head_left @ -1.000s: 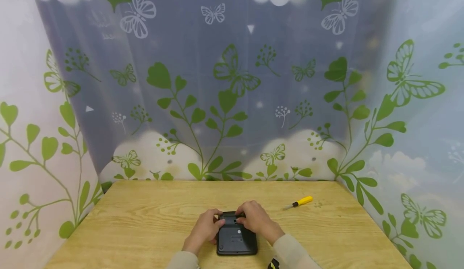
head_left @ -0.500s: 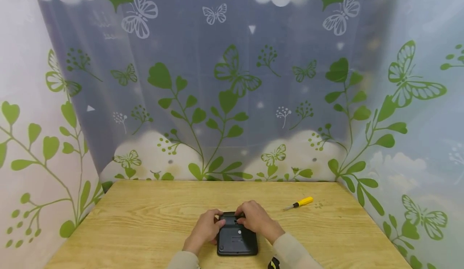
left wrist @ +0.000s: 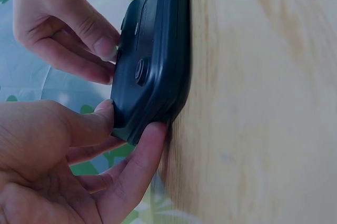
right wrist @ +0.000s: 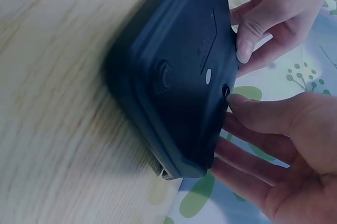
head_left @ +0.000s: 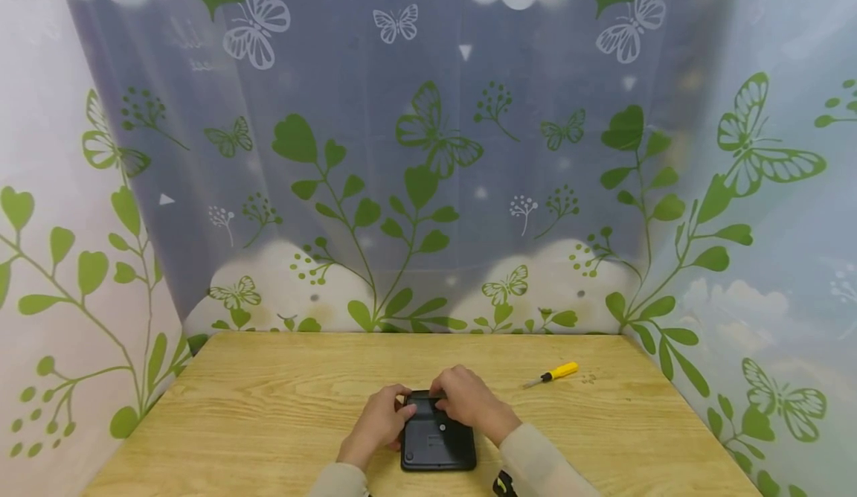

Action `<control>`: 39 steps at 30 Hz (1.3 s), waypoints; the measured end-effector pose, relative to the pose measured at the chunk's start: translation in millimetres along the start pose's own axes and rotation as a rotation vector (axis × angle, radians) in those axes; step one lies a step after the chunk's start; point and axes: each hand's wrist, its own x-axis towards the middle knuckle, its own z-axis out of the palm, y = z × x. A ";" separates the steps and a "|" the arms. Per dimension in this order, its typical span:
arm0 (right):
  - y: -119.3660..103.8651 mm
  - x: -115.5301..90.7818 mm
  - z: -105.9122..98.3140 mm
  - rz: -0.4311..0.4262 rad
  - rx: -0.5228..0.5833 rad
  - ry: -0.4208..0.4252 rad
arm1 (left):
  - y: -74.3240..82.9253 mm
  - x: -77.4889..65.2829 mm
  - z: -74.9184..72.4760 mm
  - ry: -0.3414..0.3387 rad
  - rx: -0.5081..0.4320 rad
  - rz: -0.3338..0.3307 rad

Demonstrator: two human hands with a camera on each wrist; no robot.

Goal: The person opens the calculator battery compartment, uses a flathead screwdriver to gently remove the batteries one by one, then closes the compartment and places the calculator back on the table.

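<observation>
A black calculator-like device (head_left: 428, 454) lies back side up on the table, showing round feet, a label outline and a pale round dot. My left hand (head_left: 376, 424) grips its left edge, the thumb on the back and fingers along the side. At the far right part, my right hand (head_left: 471, 402) holds the device with curled fingers over the far edge. In the right wrist view, the right thumb (right wrist: 243, 107) touches the back beside a small dark slot (right wrist: 226, 91). The fingers partly hide the device's far end.
A screwdriver (head_left: 559, 372) with a yellow handle lies on the wooden table (head_left: 268, 415), right of the hands. Several tiny pieces (head_left: 589, 379) lie beside it, too small to identify. A patterned curtain (head_left: 348, 207) hangs behind the table, with more at both sides.
My right hand has shifted slightly left and away from me along the device's far end. The left hand, device and screwdriver stay in place.
</observation>
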 end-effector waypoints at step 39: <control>-12.5 3.9 7.1 -0.038 -0.222 -0.020 | -2.5 2.3 0.3 -0.009 0.012 -0.018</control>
